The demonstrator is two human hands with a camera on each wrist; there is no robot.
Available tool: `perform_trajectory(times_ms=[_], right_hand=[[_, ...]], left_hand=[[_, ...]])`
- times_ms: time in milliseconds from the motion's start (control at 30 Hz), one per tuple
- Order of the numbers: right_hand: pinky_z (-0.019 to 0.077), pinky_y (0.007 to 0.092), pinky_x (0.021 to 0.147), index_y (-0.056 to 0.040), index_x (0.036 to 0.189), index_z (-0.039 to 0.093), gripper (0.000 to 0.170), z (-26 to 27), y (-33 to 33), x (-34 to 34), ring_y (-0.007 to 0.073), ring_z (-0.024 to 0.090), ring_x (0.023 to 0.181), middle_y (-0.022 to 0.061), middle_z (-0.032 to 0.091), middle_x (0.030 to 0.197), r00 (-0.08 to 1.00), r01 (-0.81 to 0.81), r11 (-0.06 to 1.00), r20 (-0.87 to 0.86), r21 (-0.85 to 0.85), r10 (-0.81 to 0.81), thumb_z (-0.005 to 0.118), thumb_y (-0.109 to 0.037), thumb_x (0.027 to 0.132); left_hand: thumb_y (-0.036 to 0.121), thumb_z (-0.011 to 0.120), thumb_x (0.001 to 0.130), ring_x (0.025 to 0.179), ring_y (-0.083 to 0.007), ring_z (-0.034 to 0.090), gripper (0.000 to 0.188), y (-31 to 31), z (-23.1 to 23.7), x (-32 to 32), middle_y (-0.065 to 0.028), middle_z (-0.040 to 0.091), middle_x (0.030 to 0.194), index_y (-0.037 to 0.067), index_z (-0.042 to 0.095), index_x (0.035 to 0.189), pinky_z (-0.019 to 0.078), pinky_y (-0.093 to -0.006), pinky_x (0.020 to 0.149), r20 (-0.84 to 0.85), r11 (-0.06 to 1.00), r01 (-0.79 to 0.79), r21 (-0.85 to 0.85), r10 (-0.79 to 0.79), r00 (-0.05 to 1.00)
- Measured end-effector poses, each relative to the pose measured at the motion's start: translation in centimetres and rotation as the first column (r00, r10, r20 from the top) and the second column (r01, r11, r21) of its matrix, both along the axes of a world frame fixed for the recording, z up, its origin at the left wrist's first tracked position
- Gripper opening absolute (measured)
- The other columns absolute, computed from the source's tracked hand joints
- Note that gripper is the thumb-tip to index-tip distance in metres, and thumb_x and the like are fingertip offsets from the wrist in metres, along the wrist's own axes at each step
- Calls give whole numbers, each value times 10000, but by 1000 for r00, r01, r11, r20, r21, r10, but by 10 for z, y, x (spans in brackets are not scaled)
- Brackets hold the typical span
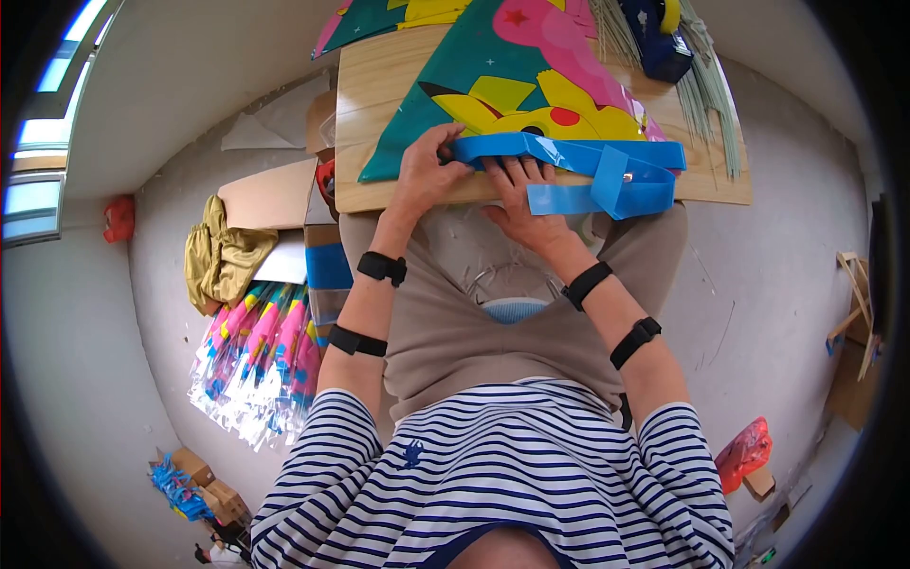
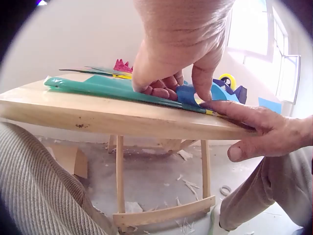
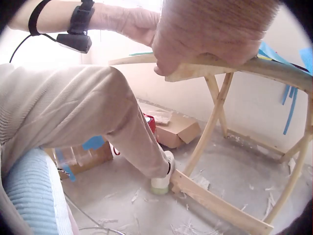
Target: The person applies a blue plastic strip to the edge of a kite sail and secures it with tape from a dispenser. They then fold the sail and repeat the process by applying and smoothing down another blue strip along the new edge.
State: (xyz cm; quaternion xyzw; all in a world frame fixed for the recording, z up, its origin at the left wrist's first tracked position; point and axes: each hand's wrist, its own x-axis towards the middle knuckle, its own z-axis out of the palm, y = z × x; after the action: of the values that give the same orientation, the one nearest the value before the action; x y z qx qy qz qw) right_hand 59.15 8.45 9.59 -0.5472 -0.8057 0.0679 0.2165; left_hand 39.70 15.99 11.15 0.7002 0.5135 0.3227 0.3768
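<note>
A shiny blue plastic strip (image 1: 569, 156) lies across the lower edge of a teal, pink and yellow printed sheet (image 1: 455, 81), its right part folded back in loops. My left hand (image 1: 428, 173) pinches the strip's left end between thumb and fingers; in the left wrist view that hand (image 2: 181, 54) bends down over the blue end. Close beside it, my right hand (image 1: 531, 211) rests at the table edge, fingers extended and partly hidden beneath the strip. Its thumb sticks out past the edge in the left wrist view. The right wrist view shows mostly the back of this hand (image 3: 210, 34).
The wooden table (image 1: 365, 95) has folding legs. At its back right lie a dark blue tape dispenser (image 1: 659, 47) with a yellow roll and bundles of thin pale sticks (image 1: 706, 104). To the left, packed colourful sheets (image 1: 256, 351) and gold cloth (image 1: 223, 256) sit by cardboard boxes.
</note>
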Motion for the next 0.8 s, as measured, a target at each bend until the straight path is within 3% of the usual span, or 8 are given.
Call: perform_trajectory(times_ms=[133, 233, 367, 533, 800], right_hand=[[355, 574, 1084, -128, 1475, 484, 908, -5, 0, 0, 341, 472, 1334, 109, 521, 1432, 1000, 1, 1000, 18, -31, -1, 873, -327, 679], [347, 568, 1092, -141, 1484, 479, 910, -4, -1, 0, 340, 465, 1342, 112, 522, 1438, 1000, 7, 1000, 11, -3, -7, 869, -325, 683], [340, 559, 1093, -154, 1491, 472, 898, -5, -1, -1, 342, 459, 1347, 113, 510, 1455, 1000, 7, 1000, -8, 19, -6, 858, -316, 697], [339, 545, 1090, -150, 1502, 459, 888, -7, -1, 0, 347, 455, 1345, 115, 504, 1457, 1000, 5, 1000, 16, 29, -5, 841, -313, 717], [340, 570, 1100, -158, 1462, 490, 850, -10, 0, -1, 347, 457, 1347, 102, 509, 1449, 1000, 8, 1000, 2, 17, -8, 860, -289, 709]], left_hand=[[37, 815, 631, 945, -292, 625, 591, -9, 11, 5, -130, 669, 1129, 9, 650, 1198, 525, -369, 851, -79, 986, 7, 164, 6, 997], [29, 764, 728, 1020, -316, 639, 477, -27, 23, 5, -160, 666, 1157, 26, 659, 1194, 523, -394, 866, -209, 884, -8, 466, 119, 971], [-2, 612, 826, 1066, -375, 596, 332, -73, 22, 15, -178, 643, 1177, -6, 643, 1156, 487, -455, 940, -316, 856, 163, 491, 1, 949], [-6, 623, 798, 1100, -375, 573, 433, -78, -5, 27, -187, 609, 1238, -23, 597, 1230, 478, -455, 950, -374, 860, 160, 485, 38, 927], [-13, 650, 755, 1100, -368, 546, 487, -74, -7, 30, -180, 584, 1233, -52, 586, 1236, 467, -456, 959, -460, 864, 158, 477, 92, 883]])
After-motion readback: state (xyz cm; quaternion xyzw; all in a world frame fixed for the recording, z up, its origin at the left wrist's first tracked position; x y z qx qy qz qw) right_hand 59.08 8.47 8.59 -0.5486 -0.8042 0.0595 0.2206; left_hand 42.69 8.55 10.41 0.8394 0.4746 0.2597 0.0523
